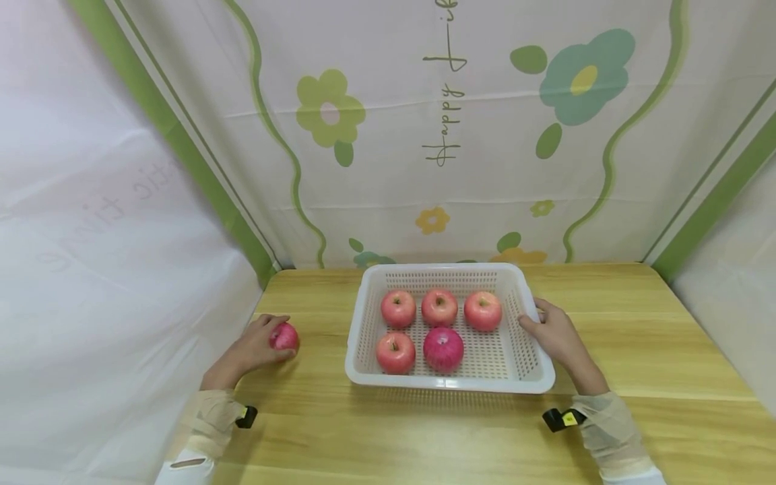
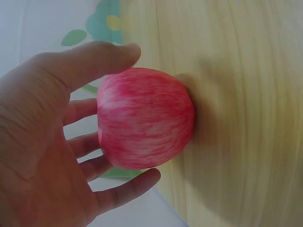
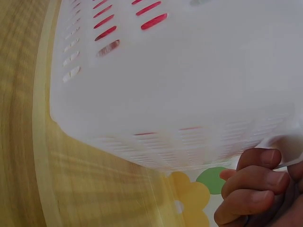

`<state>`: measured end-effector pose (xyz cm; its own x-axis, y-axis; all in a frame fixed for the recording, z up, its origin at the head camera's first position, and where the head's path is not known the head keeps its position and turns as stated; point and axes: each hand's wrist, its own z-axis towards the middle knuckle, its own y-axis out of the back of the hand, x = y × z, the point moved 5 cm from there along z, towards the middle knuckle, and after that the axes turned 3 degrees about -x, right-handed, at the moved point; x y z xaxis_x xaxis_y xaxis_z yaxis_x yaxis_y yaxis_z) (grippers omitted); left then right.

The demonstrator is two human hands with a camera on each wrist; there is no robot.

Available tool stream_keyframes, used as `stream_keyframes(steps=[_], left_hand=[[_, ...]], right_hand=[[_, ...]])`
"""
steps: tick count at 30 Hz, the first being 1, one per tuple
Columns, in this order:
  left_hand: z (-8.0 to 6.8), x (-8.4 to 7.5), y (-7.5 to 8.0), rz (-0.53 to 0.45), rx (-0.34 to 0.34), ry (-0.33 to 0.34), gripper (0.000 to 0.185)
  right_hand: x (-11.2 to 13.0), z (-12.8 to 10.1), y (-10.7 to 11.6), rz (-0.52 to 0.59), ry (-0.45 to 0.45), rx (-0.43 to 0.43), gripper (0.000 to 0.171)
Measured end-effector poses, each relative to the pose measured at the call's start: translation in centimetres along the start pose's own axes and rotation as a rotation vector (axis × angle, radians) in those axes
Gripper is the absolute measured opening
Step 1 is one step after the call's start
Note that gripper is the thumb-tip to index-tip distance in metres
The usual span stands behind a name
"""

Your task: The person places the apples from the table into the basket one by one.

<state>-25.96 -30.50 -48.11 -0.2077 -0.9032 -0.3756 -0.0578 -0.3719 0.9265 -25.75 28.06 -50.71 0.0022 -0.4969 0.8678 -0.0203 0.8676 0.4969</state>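
At the left end of the table, my left hand (image 1: 256, 345) has its thumb and fingers curled round a pink-red streaked apple (image 2: 146, 119). The left wrist view shows the thumb along one side and the fingers behind and at the other side. My right hand (image 1: 556, 335) grips the right rim of a white perforated plastic basket (image 1: 448, 384), thumb over the rim and fingers outside. Inside the basket lie several red apples (image 1: 398, 308) and one magenta, streaked round fruit or vegetable (image 1: 443, 349), resembling a red onion. In the right wrist view, curled fingers (image 3: 258, 182) show at the basket's edge.
A light wood table (image 1: 388, 438) carries everything. Behind it hangs a white cloth (image 1: 388, 175) with flower prints and lettering, and similar cloth closes the left and right sides. Black devices (image 1: 246, 417) are strapped at both wrists.
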Motion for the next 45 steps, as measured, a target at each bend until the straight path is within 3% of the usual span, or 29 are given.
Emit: stream_keyframes(steps=[6,26,45], left_hand=[[0.03,0.57,-0.33,0.005,-0.034,-0.026,0.076],[0.10,0.62,-0.79,0.007,-0.048,-0.023,0.070],[0.14,0.30,-0.33,-0.009,-0.031,-0.036,0.071]], right_hand=[[0.08,-0.13,0.02,-0.006,0.003,0.001,0.069],[-0.13,-0.24,0.18,-0.021,-0.004,-0.004,0.070],[0.02,-0.07,0.10,-0.012,0.001,-0.003,0.069]])
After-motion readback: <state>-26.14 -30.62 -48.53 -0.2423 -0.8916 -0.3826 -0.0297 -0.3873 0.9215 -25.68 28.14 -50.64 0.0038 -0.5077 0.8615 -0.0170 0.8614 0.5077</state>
